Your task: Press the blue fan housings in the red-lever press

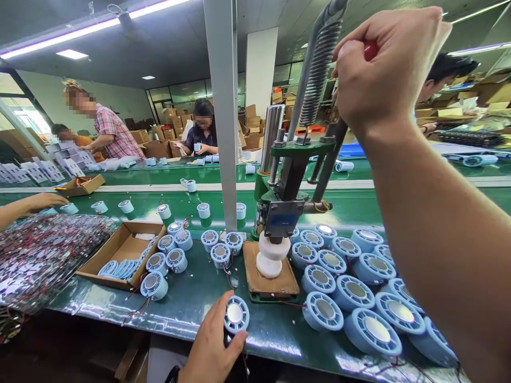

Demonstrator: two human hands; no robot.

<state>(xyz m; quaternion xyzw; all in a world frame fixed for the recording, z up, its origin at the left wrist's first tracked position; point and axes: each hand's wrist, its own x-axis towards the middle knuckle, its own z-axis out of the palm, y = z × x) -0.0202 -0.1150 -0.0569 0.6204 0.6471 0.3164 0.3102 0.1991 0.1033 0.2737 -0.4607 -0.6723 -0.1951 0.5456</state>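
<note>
My left hand (217,343) is closed around a light-blue round housing (236,315) with a silver disc in its slotted top, at the bench's front edge. Thin wires hang below it. High on the right, my right hand (385,74) is wrapped round the red knob (371,50) of a lever on a green hand press (285,186). A coil spring (315,80) runs beside the lever. Under the ram, a white round pad (274,246) meets a white round base block (269,265) on a brown board (252,284); no blue housing shows between them.
Many similar blue housings (355,291) crowd the bench right of the press, more stand left. A cardboard box (90,270) holds flat blue rings. Wired parts (51,255) are piled far left, near another person's hand (46,201). A grey post (223,106) rises behind; people work beyond the conveyor.
</note>
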